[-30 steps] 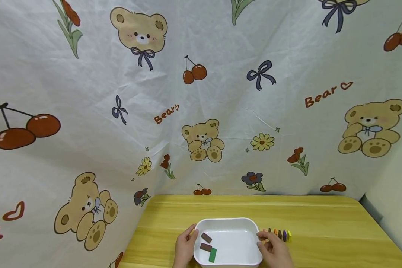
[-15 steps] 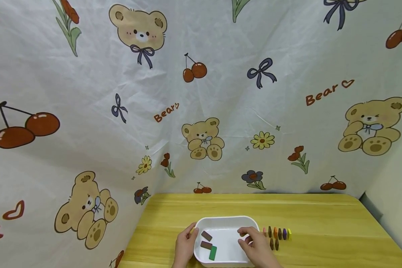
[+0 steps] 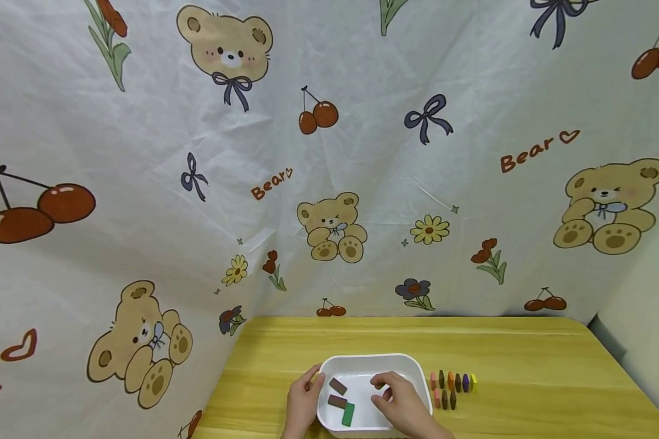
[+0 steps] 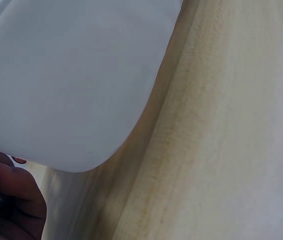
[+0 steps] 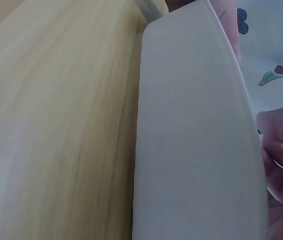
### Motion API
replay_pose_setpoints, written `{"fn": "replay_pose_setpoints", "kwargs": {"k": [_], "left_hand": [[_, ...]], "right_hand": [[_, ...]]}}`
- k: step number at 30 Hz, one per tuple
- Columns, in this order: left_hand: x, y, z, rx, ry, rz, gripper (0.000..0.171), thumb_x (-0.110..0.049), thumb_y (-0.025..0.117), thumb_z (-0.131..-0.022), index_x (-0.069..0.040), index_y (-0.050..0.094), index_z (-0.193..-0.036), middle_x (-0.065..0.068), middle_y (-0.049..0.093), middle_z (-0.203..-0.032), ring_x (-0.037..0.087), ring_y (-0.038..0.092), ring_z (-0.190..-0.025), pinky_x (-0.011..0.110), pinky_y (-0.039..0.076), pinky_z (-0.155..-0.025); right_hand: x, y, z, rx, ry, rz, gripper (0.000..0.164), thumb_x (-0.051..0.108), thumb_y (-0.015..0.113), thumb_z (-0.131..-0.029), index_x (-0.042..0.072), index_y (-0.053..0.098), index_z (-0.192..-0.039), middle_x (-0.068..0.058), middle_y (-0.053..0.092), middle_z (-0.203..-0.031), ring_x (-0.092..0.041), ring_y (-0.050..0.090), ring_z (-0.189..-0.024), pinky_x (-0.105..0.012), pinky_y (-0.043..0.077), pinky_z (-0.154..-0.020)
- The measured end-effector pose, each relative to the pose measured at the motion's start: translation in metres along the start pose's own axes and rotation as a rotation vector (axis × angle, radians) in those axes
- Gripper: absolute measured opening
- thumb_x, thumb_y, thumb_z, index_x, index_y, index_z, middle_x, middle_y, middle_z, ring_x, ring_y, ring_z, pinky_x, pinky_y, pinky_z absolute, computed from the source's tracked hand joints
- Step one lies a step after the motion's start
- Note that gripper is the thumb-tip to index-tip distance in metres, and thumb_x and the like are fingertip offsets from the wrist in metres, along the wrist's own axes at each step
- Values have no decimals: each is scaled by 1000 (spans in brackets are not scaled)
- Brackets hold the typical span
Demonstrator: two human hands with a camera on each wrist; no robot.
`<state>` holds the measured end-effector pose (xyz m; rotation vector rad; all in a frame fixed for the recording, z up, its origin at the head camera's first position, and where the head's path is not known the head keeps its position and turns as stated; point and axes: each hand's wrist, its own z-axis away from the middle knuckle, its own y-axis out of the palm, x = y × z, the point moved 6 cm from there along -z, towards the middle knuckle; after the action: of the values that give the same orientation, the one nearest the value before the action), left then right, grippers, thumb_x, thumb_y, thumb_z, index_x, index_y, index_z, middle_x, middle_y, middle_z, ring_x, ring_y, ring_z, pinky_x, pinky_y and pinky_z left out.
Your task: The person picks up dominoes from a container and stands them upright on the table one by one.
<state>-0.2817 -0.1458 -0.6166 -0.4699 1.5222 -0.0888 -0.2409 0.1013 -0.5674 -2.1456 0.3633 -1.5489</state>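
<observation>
A white rectangular tub [image 3: 376, 361] with rounded corners stands on the table. Inside it, at the left, lie two brown blocks [image 3: 337, 386] and a green block [image 3: 348, 414]. My left hand [image 3: 302, 399] grips the tub's left side, its thumb at the rim. In the left wrist view, curled fingers [image 4: 19, 187] show beside the tub's wall. My right hand [image 3: 403, 405] hovers over the tub's right half, fingers bent, thumb and index finger apart; I see nothing between them. In the right wrist view, those fingers [image 5: 281, 127] appear beyond the tub's white wall [image 5: 191, 130].
Right of the tub, two rows of small coloured blocks [image 3: 458, 382] stand on the wooden table [image 3: 532, 378]: pink, brown, orange, purple and yellow. A hanging cloth [image 3: 357, 164] printed with bears rises behind and along the left.
My right hand has moved left from the tub's right rim to above its inside, uncovering the front row of blocks on the table. The left hand stays at the tub's left side.
</observation>
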Motion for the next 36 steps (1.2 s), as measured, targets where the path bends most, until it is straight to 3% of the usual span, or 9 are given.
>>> {"fn": "replay_pose_setpoints", "kwargs": {"k": [15, 26, 36], "left_hand": [[-3, -3, 0, -12, 3, -7, 32, -26, 76, -94, -13, 76, -123, -4, 48, -65, 10, 46, -60, 23, 39, -53], [0, 0, -1, -5, -14, 7, 33, -27, 76, -94, -14, 76, -124, -4, 50, -66, 10, 48, -62, 23, 42, -53], [0, 2, -1, 17, -9, 11, 32, -26, 76, -94, -14, 76, -124, -3, 50, -65, 10, 48, -60, 23, 42, -51]], "right_hand": [[0, 27, -20, 61, -19, 2, 22, 7, 80, -83, 3, 70, -102, -3, 66, -96, 3, 50, -69, -20, 44, -62], [2, 42, -32, 129, -11, 2, 22, 4, 78, -82, 1, 69, -102, -8, 65, -95, 0, 49, -70, -21, 44, -64], [-5, 57, -38, 138, -81, 58, 22, 1, 79, -79, 4, 72, -99, -5, 63, -90, 0, 48, -70, -22, 45, -65]]}}
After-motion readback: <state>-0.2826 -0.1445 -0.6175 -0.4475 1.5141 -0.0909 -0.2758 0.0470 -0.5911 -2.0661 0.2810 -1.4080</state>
